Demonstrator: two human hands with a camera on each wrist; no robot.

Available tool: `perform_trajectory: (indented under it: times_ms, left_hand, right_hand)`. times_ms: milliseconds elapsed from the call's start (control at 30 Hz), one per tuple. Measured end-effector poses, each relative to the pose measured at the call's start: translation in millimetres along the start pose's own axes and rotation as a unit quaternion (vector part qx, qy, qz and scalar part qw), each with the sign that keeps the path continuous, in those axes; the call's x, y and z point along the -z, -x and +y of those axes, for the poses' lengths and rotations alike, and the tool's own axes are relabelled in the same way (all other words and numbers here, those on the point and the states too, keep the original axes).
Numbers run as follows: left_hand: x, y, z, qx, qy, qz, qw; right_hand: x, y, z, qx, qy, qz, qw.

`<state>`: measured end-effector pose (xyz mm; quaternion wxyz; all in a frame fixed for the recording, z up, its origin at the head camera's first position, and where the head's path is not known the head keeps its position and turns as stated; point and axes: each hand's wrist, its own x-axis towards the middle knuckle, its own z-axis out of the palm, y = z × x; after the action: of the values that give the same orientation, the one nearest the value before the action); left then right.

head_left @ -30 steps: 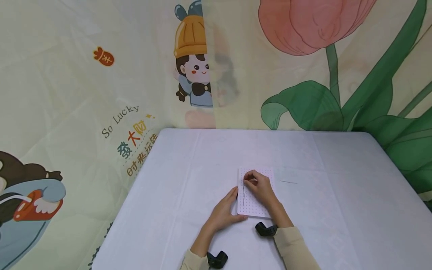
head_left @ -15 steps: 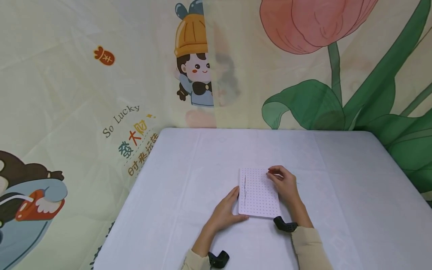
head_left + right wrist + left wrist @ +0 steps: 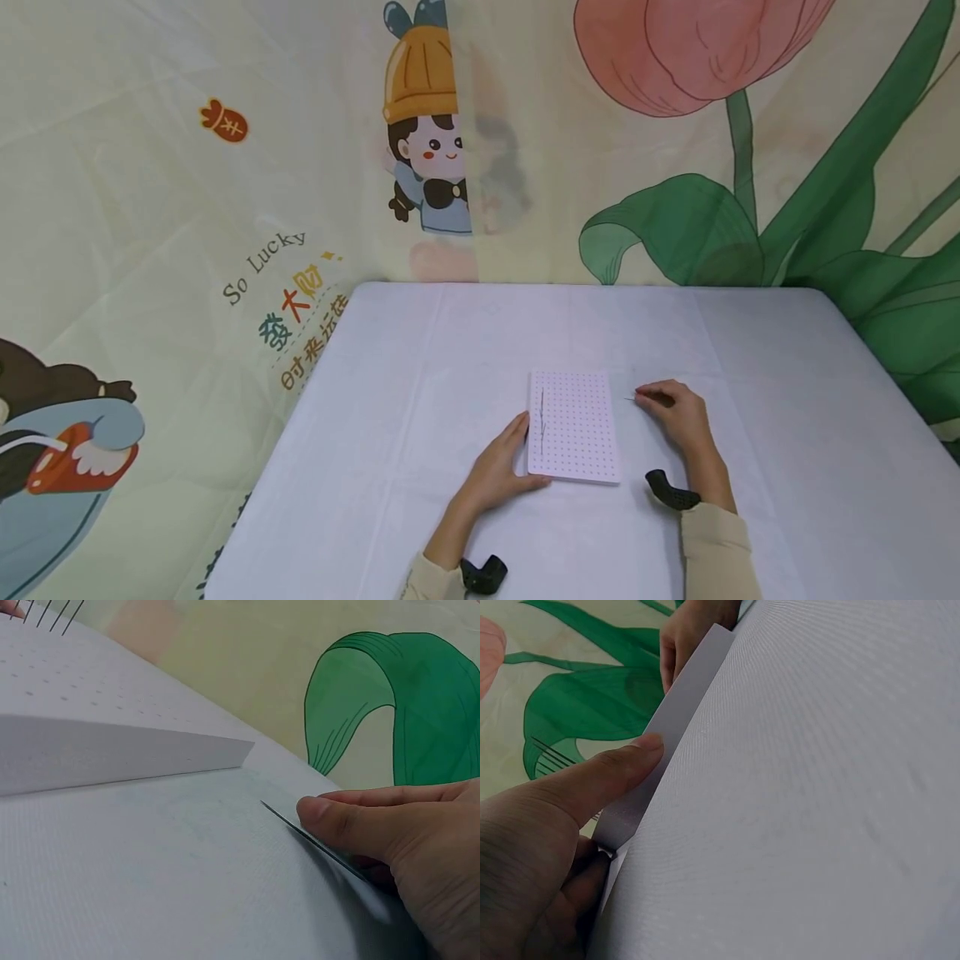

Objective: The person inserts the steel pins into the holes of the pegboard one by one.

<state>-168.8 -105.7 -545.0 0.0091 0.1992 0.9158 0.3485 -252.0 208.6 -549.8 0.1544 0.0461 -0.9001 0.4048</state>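
Note:
A white board [image 3: 581,425] dotted with rows of small holes lies on the table. Several thin dark needles [image 3: 56,616] stand in it, forming a line along its left side in the head view. At its near left corner rests my left hand [image 3: 495,468], fingers along the left side and thumb [image 3: 641,750] on the near edge. To the right of the board, my right hand [image 3: 678,414] pinches a single thin needle [image 3: 311,840] between thumb and fingers, close above the cloth. The needle's tip points toward the board; its other end is hidden by the hand.
White cloth covers the table [image 3: 420,358]. Behind it hangs a printed backdrop [image 3: 540,208] with a large flower and cartoon figures. A black wrist device [image 3: 672,490] is worn on the right arm, and another black device [image 3: 484,575] on the left.
My right hand has moved right, away from the row of needles and off the board, to the needle lying on the cloth, and now pinches it. The left hand stays at the corner.

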Motion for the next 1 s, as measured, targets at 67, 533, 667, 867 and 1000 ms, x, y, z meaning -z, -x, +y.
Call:
perform_trajectory:
  times_ms: [67,533,667,867,1000]
  left_hand:
    - [-0.2,-0.3,-0.3,-0.002,0.0,0.001,1.0]
    - [-0.7,-1.2,-1.6,-0.004,-0.001,0.0,1.0]
    - [-0.3,-1.0,-2.1,0.004,0.0,-0.003,1.0]
    - [-0.2,-1.0,-2.1,0.007,0.001,-0.006,1.0]
    - [-0.7,-1.1,-2.4,0.004,0.004,-0.007,1.0]
  right_hand:
    - [-1,-0.4,0,0.008,0.005,-0.012,0.9999]
    - [-6,-1.4,-5,0.02,0.021,-0.018,0.9994]
    - [-6,-2.8,-9,0.037,0.031,-0.021,0.9986]
    - [-6,-2.3,-12,0.042,0.042,-0.026,0.9979]
    - [-6,-0.4,-13,0.027,0.051,-0.024,0.998]
